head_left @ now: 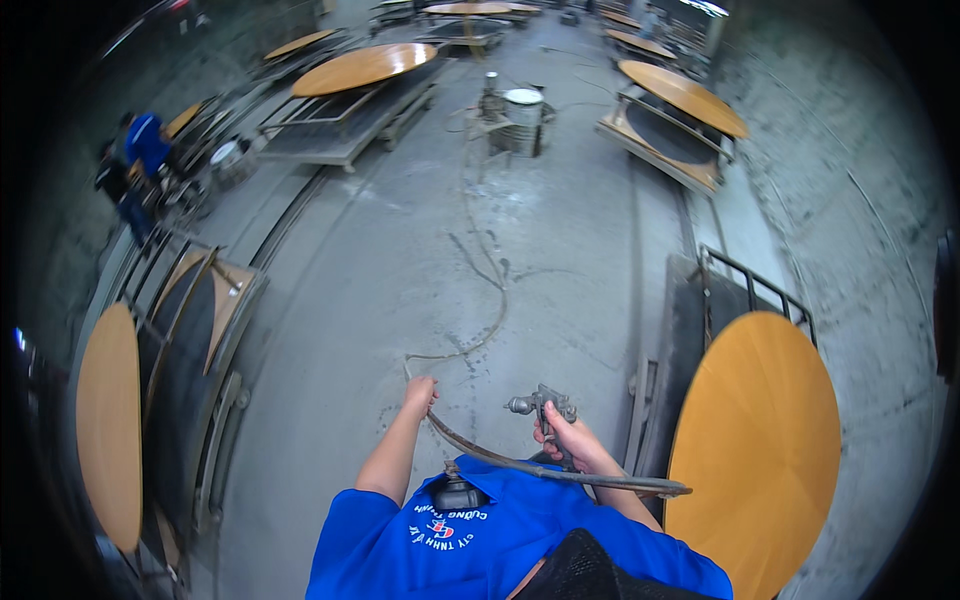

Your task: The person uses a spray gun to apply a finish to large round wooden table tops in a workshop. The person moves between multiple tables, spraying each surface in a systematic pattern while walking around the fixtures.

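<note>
My right hand (568, 440) is closed around the grip of a grey metal spray gun (543, 402), whose nozzle points to the left. In front of my body, my left hand (422, 392) makes a fist around a dark hose (480, 452). From that fist the hose curves across my chest and over my right forearm. Beyond the left hand, a thin hose (480, 340) runs along the floor into the distance. Close on my right stands a large round orange-brown wooden tabletop (760, 440), tilted and apart from both hands.
At left, another round wooden top (110, 425) leans by a flat cart (225, 340). Farther off are a metal drum (522, 120), more tops on carts, like one top (365, 68) at left and another top (685, 95) at right. Two people (145, 150) bend at far left. Rails (290, 215) line the floor.
</note>
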### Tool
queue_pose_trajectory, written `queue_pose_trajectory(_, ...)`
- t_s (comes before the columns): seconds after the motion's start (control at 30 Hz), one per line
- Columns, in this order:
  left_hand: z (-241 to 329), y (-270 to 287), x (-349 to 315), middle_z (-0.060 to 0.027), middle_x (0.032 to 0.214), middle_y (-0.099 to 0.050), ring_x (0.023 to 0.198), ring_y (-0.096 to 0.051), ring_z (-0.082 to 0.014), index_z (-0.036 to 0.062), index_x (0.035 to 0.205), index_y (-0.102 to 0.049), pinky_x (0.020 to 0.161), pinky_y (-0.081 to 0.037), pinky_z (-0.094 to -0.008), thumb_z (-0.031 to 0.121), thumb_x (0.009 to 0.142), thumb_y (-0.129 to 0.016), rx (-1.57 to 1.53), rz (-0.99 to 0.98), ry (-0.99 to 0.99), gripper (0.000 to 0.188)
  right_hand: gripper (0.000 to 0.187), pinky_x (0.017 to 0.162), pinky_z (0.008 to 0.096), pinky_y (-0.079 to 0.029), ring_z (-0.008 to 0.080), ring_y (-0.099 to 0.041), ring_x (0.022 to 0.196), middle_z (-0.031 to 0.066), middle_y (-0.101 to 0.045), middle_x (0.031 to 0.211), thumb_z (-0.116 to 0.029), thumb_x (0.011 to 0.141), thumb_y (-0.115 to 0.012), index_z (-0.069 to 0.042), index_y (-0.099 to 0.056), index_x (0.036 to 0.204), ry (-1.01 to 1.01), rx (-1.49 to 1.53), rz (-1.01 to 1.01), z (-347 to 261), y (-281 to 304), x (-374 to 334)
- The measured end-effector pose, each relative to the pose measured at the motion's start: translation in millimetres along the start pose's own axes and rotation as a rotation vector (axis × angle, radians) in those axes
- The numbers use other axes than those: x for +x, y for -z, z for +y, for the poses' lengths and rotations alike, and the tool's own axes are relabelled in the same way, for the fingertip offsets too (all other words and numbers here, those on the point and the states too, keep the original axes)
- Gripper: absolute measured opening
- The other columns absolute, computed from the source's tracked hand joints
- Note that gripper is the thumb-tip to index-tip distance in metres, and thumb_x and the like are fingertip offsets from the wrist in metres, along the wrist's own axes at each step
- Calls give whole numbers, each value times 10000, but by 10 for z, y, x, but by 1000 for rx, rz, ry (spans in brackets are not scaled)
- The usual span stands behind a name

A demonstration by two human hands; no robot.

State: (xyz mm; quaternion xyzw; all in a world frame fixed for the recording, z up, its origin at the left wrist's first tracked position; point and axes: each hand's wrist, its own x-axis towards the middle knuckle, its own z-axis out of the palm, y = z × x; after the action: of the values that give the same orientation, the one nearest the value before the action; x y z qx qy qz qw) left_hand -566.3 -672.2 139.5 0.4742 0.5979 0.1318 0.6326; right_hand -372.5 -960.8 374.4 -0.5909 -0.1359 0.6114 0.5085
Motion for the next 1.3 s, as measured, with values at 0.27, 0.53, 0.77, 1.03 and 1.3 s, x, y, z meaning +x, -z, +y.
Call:
queue_pose_trajectory(0.27, 499, -122, 346, -74, 670, -614, 492, -473, -154, 59, 1044, -657, 459, -361, -339, 230, 901, -540, -101, 85, 98, 251, 515, 429, 227, -352, 87, -477, 530, 35, -601, 778, -558, 1025, -444, -60, -576, 1034, -135, -109, -149, -471, 321, 1104)
queue_pose_trajectory(0.53, 579, -326, 718, -122, 684, -665, 495, -545, -183, 21, 944, -672, 440, -411, -368, 228, 886, -564, -39, 249, 136, 241, 554, 436, 228, -333, 95, -446, 521, 49, -578, 760, -574, 1020, -440, -34, -565, 1044, -162, -109, -312, -1490, 840, 2071)
queue_pose_trajectory(0.77, 195, -319, 757, -117, 671, -654, 488, -543, -191, 25, 992, -684, 448, -415, -351, 235, 894, -564, -275, 342, 148, 261, 511, 409, 229, -331, 92, -455, 486, 34, -583, 727, -560, 1021, -451, -70, -591, 992, -127, -405, -422, -2306, 774, 3026)
queue_pose_trajectory(1.03, -30, -84, 916, -66, 638, -588, 485, -488, -204, 93, 924, -628, 488, -419, -411, 287, 912, -567, -878, 481, 378, 204, 391, 430, 197, -318, 81, -443, 529, 27, -589, 788, -474, 1021, -522, -95, -603, 1064, -237, -535, -597, -2487, -12, 3556)
queue_pose_trajectory(1.3, 539, 444, 1888, -52, 662, -577, 553, -518, -190, 104, 1074, -611, 493, -427, -417, 271, 931, -546, -748, 296, 395, 230, 623, 535, 282, -389, 106, -498, 599, 4, -570, 695, -699, 912, -538, -98, -638, 784, -111, -749, -624, -2703, -627, 3857)
